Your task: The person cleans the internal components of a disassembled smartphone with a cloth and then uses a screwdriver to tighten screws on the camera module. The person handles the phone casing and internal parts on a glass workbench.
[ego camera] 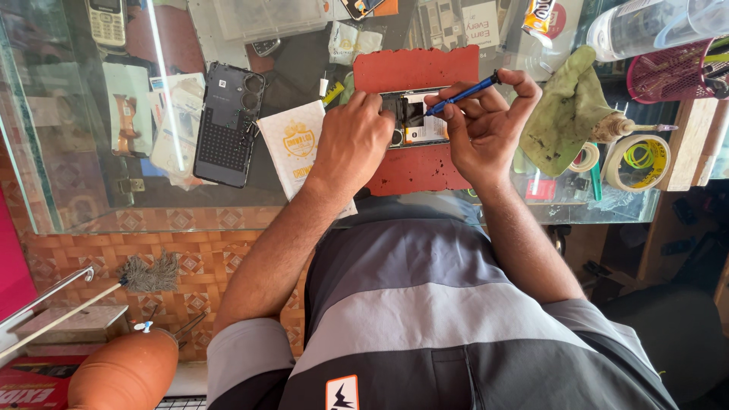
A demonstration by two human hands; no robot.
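Opened phone (416,118), one unit, lies on one red mat (414,72) atop the glass counter (91,190); I read its long axis as left-right; my left hand (351,140) covers its left end, fingers curled and pressing down; my right hand (486,121) pinches one blue screwdriver (463,94), tip pointing left at the phone; one detached back cover (228,125) lies well left.

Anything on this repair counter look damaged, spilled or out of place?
Nothing spilled. The opened phone on the red mat has its back off; the left hand steadies it, the right hand holds a blue screwdriver. Its black back cover lies apart, left.
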